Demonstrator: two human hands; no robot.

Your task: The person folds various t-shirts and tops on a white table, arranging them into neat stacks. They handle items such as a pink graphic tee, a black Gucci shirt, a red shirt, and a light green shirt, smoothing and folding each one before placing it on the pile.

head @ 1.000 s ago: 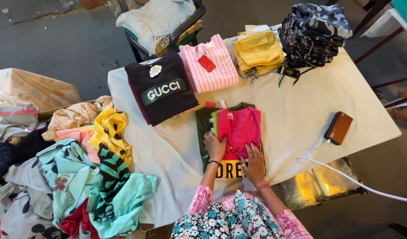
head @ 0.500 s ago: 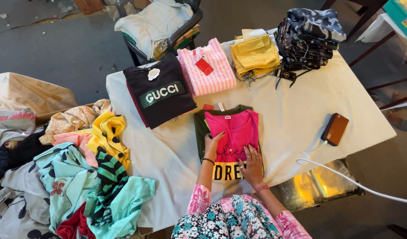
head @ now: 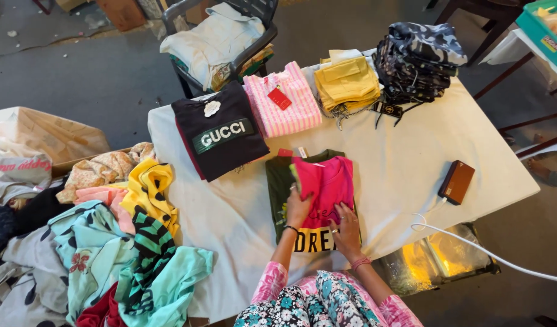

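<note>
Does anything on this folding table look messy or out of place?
Mostly tidy: folded stacks sit in a row. The odd spot is the loose heap of colourful clothes spilling off the white-covered table's left edge. Both hands, left hand and right hand, press flat on the pink shirt.

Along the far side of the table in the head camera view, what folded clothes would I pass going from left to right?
Black folded shirt → pink striped top → yellow folded clothes → dark patterned stack.
</note>
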